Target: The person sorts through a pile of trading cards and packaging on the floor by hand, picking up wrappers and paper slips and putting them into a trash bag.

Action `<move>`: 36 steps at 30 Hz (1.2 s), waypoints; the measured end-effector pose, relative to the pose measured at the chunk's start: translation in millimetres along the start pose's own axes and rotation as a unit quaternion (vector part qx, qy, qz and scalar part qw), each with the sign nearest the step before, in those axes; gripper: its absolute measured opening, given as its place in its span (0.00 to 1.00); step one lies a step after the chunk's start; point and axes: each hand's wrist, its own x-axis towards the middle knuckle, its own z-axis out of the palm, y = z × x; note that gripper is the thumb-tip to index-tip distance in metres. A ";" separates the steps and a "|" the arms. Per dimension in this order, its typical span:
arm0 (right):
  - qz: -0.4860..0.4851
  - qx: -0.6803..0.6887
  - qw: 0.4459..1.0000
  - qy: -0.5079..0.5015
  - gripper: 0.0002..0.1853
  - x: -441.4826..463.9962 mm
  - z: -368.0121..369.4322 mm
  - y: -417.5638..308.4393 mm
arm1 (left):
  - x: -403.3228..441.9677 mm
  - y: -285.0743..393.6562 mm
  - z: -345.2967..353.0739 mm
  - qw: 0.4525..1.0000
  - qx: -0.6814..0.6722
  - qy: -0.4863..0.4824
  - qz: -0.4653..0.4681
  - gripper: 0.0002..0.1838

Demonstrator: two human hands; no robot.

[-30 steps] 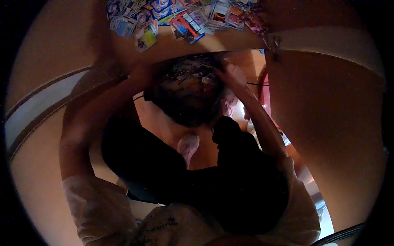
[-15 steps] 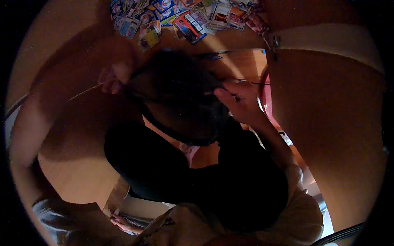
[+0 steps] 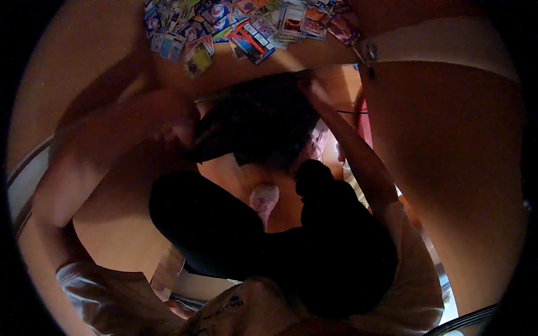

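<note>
A black cloth piece [image 3: 255, 120], its exact kind unclear, is stretched between my hands above my crossed legs. My left hand [image 3: 179, 126] is closed at its left edge, blurred and in shadow. At the upper right corner, my right hand [image 3: 312, 92] grips the cloth, with its fingers partly hidden behind it. Below the cloth, between my dark trouser legs [image 3: 210, 224], a pale pinkish rounded thing [image 3: 263, 199] shows on the wooden floor.
Many trading cards [image 3: 196, 59] lie scattered on the wooden surface ahead of me. A flat wooden panel [image 3: 443, 145] fills the right side, with a small metal fitting [image 3: 369, 53] at its corner. Dark cables [image 3: 468, 319] run at the lower right.
The black cloth has moved up and away from my lap, and the pinkish thing beneath is more exposed. My right hand has moved up; my left hand has shifted slightly right.
</note>
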 end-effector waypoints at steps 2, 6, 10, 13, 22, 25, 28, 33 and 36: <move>-0.031 0.038 0.997 -0.053 0.22 0.2 0.2 -2.5 | -3.1 0.1 -0.7 1.000 0.013 -0.013 -0.005 0.12; -0.008 0.104 0.994 0.035 0.23 -0.9 16.9 -16.6 | -23.7 12.2 -5.3 0.998 0.033 -0.049 0.005 0.12; -0.110 0.031 0.975 0.190 0.12 -32.5 -6.0 -70.2 | -46.3 50.3 -6.0 0.975 -0.084 -0.152 0.138 0.11; -0.037 0.086 0.984 0.152 0.11 -88.2 -19.8 -120.3 | -66.1 74.4 59.3 0.991 0.102 -0.090 0.001 0.16; -0.184 -0.111 0.958 -0.192 0.15 -59.0 21.7 -234.5 | -91.9 83.0 160.5 0.974 -0.156 -0.072 0.149 0.22; -0.161 -0.187 0.921 -0.300 0.17 -27.3 37.0 -252.5 | -85.4 65.5 136.9 0.963 -0.109 0.075 0.235 0.18; -0.145 -0.258 0.910 -0.290 0.18 -8.8 46.8 -236.6 | -71.9 38.8 70.8 0.962 -0.127 -0.115 0.213 0.17; -0.145 -0.144 0.953 -0.222 0.22 23.7 11.3 -231.2 | -44.0 14.7 60.6 0.959 -0.054 -0.217 0.175 0.19; -0.124 -0.027 0.987 0.100 0.29 50.9 -9.1 -214.5 | -25.0 -18.8 56.2 0.984 -0.131 0.067 0.105 0.13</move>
